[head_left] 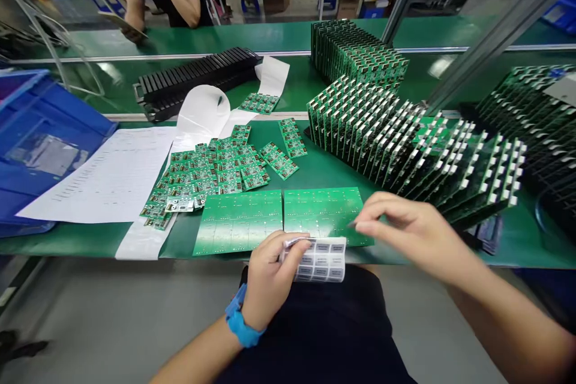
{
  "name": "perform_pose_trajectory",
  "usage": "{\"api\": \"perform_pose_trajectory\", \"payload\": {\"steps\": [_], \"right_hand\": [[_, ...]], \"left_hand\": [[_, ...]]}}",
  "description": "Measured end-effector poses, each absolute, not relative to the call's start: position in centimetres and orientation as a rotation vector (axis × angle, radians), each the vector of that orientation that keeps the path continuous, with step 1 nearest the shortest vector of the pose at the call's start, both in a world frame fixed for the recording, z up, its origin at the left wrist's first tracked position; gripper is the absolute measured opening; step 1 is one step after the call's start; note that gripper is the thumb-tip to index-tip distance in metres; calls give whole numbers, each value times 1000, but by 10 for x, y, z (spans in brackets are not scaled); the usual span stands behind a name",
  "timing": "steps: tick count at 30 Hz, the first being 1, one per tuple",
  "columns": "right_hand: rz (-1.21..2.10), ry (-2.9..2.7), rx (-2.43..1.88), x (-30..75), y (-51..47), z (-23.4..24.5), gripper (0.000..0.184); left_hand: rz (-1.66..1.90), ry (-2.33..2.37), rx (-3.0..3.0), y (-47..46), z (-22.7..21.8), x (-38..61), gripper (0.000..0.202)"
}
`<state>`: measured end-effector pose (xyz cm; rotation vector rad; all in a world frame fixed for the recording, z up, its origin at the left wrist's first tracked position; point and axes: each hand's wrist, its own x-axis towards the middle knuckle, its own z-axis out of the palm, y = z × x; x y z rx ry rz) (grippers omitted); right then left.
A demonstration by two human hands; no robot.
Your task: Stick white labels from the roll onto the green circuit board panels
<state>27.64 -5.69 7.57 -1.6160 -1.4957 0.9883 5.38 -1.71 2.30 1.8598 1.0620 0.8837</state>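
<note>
My left hand [272, 273], with a blue band at the wrist, is closed on a curled sheet of printed labels [321, 261] at the table's front edge. My right hand [400, 228] pinches something small and dark, perhaps a label or a tool tip; its kind is too small to make out. It hovers over the right edge of a green circuit board panel [321, 210]. A second green panel [243, 219] lies flat to its left, a narrow gap between them. Behind the panels is a pile of small circuit boards [216, 165], two more lying apart at its right.
Circuit boards [405, 138] stand upright in a rack on the right, with another group [355, 54] behind. A black rack [198, 78], white paper strip [202, 111], printed sheet [112, 180] and blue bin [40, 144] occupy the left. Across the bench sits another person [180, 0].
</note>
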Motion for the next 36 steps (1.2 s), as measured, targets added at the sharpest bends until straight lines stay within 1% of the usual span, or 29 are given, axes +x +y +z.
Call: {"api": "perform_pose_trajectory", "payload": {"steps": [3,6,13,15,18,19,20,21,25,27,30,32,34,36], "right_hand": [[1133,-1482,-1820,304,-51,68,25],[1269,-1548,-1932,314,-47,56,28],[1126,-1696,-2018,305,-45,43,22],[979,-1829,-2014,303,-49,42,20],[494,-1978,-2118,299,-55,43,11],[360,-1972,-2142,298,-56,45,15],[309,-1948,-2133,296,-55,46,21],[363,-1927,-2082,293,-54,47,25],[975,-1872,-1719,284,-42,48,23],[1069,-1842,-1688,280,-37,46,24],[1034,-1845,-1715,277,-36,40,24],[958,-1876,-1729,275,-39,37,22],[805,-1948,-1752,271,-45,36,15],[566,-2065,-1764,265,-52,36,12]], "left_hand": [[787,973,1909,-18,24,46,12],[657,910,1965,-19,25,40,15],[556,986,1974,-19,20,40,16],[548,991,1976,-18,19,40,16],[542,995,1969,-17,19,39,16],[539,995,1965,-17,19,39,16],[535,995,1960,-17,19,39,16],[532,994,1956,-17,20,38,16],[533,989,1940,-18,21,38,20],[547,1011,1926,-19,22,40,19],[552,1064,1886,-19,21,42,19],[549,1081,1855,-18,21,42,21],[546,1079,1833,-19,22,41,24],[546,1069,1824,-19,25,40,27]]}}
